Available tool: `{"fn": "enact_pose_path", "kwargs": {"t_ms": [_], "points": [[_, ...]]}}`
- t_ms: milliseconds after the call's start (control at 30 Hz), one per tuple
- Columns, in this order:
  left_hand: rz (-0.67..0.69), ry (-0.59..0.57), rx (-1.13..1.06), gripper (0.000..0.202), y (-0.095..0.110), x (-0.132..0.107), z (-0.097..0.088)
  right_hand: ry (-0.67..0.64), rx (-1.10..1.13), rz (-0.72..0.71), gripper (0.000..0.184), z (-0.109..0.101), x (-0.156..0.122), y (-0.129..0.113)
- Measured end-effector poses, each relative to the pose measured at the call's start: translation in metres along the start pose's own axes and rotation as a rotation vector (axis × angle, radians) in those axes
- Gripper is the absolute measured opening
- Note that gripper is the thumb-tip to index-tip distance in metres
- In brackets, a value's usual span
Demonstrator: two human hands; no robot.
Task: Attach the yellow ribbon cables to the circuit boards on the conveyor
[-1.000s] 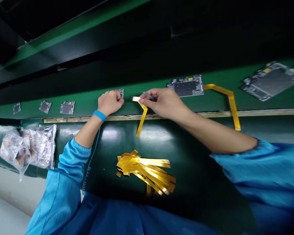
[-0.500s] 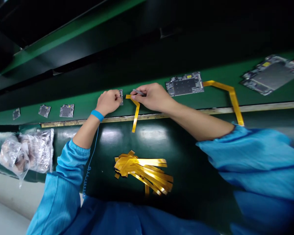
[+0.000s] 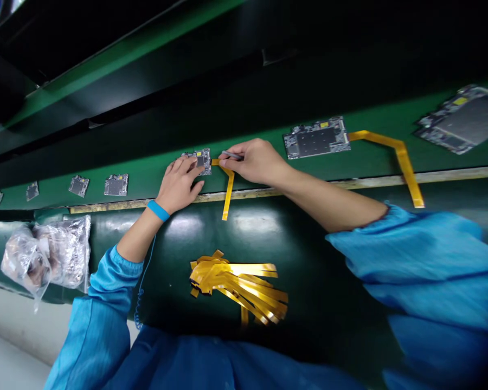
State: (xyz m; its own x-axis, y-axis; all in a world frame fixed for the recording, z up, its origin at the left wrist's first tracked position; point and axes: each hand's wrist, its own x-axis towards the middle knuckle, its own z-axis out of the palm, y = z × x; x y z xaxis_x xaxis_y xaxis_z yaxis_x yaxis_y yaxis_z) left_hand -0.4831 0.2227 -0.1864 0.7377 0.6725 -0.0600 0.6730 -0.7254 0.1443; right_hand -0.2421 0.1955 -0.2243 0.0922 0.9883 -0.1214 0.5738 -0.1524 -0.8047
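My left hand lies flat with its fingers stretched over a small circuit board on the green conveyor belt. My right hand is closed round a thin grey tool, its tip at the end of a yellow flex strip that meets the board's right edge. The strip hangs down over the belt's front rail. A blue wrist strap with a coiled cord sits on my left wrist.
A heap of several yellow flex strips lies on the dark bench in front of me. Another board with its strip attached is to the right, a larger board further right. Small boards line the belt left. A plastic bag rests at left.
My left hand opened from a closed grip and now lies flat on the board, which shows more fully. My right hand and the strip shifted slightly left, up to the board.
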Motion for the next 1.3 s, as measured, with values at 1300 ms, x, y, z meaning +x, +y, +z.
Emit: {"fn": "enact_pose_path", "kwargs": {"t_ms": [1300], "points": [[0.223,-0.244,0.036,0.063,0.022,0.009,0.004,-0.063,-0.157,-0.061,0.026,-0.024,0.0,0.02]]}}
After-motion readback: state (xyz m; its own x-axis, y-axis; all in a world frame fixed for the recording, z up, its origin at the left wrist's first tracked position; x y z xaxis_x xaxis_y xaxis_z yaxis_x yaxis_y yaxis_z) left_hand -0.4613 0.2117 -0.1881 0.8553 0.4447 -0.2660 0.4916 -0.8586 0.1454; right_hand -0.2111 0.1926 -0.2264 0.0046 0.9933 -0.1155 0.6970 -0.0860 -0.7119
